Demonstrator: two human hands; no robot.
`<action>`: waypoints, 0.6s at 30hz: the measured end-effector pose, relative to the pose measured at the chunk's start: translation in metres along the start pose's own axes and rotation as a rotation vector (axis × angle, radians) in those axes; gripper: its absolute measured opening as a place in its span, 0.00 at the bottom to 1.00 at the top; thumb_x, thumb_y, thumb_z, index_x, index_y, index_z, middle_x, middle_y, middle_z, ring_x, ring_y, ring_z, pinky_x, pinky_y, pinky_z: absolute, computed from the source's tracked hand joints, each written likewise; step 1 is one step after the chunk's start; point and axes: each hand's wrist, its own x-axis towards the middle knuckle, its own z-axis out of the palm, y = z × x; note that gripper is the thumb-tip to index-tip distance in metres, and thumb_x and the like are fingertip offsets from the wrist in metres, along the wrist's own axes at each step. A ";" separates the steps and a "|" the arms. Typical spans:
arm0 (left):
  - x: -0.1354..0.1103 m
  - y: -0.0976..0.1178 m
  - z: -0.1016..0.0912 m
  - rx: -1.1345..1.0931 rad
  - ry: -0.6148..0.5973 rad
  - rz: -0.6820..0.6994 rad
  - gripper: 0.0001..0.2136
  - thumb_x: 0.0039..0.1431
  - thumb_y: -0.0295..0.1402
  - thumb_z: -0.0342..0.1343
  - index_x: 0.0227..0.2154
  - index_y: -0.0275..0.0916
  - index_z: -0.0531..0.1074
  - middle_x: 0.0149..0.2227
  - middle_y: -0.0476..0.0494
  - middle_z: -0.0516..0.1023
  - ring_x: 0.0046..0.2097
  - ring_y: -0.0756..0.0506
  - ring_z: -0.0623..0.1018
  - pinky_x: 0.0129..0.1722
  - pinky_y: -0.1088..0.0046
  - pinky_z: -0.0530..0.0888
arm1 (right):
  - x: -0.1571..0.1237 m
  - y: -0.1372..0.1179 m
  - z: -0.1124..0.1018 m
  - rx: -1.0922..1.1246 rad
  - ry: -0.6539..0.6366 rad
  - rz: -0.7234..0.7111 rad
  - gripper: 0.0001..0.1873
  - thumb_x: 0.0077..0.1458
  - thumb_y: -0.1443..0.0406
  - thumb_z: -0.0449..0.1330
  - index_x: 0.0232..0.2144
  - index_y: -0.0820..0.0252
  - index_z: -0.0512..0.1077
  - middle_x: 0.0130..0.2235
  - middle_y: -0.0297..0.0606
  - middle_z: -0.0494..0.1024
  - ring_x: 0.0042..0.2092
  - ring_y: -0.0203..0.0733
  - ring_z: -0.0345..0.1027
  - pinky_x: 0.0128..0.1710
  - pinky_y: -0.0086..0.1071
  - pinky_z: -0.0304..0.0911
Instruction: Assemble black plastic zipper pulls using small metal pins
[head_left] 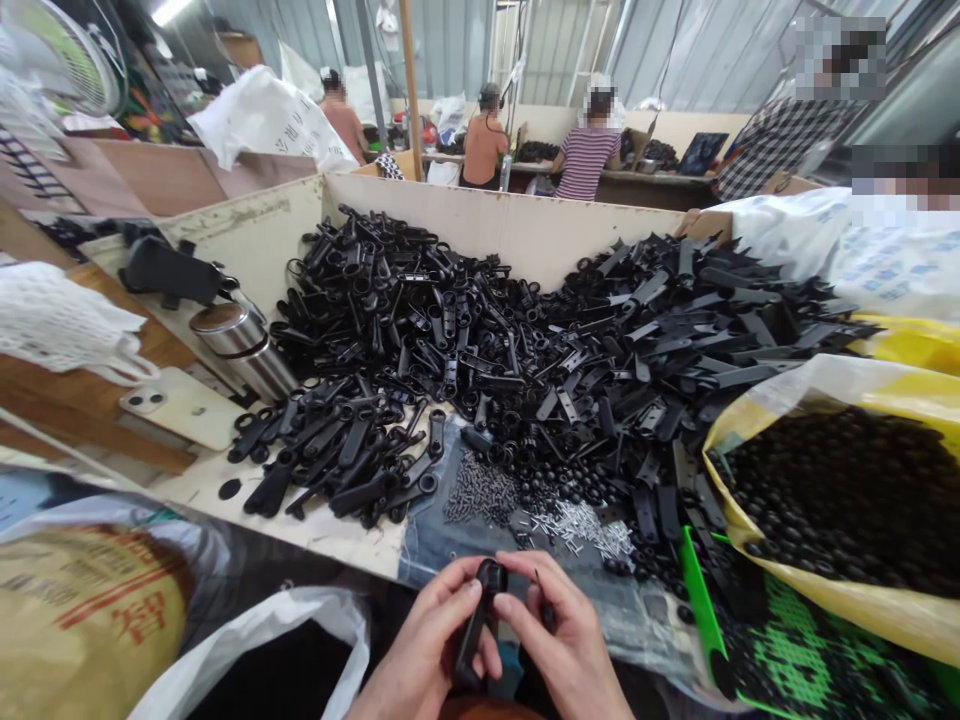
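At left, a pale smartphone [184, 408] was noted near a steel vacuum flask [247, 348]. The left hand [429, 625] gripped a black plastic lever [470, 637], positioned between both hands at the near edge of the bench [199, 487]. The right hand [561, 630] pinched the lever's round end. Silver pins [589, 527] lay beyond; farther right stood a green basket [700, 590].

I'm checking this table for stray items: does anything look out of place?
The phone and steel flask, at left, look out of place: personal things right beside the black parts. A lone black disc also lies apart from them on the table.
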 end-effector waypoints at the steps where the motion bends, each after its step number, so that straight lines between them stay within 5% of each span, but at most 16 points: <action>1: -0.001 0.000 0.000 -0.004 0.000 -0.002 0.27 0.51 0.48 0.70 0.48 0.36 0.76 0.27 0.48 0.78 0.22 0.51 0.76 0.22 0.79 0.62 | -0.001 0.001 0.000 -0.009 0.004 -0.002 0.12 0.62 0.59 0.64 0.48 0.49 0.79 0.44 0.38 0.79 0.27 0.35 0.65 0.28 0.26 0.66; 18: -0.001 -0.007 -0.002 0.006 -0.048 0.014 0.27 0.52 0.47 0.70 0.50 0.35 0.79 0.29 0.40 0.82 0.28 0.48 0.79 0.24 0.79 0.68 | -0.005 0.004 0.001 -0.134 0.032 -0.102 0.13 0.64 0.60 0.62 0.49 0.50 0.79 0.43 0.39 0.78 0.25 0.33 0.65 0.25 0.26 0.67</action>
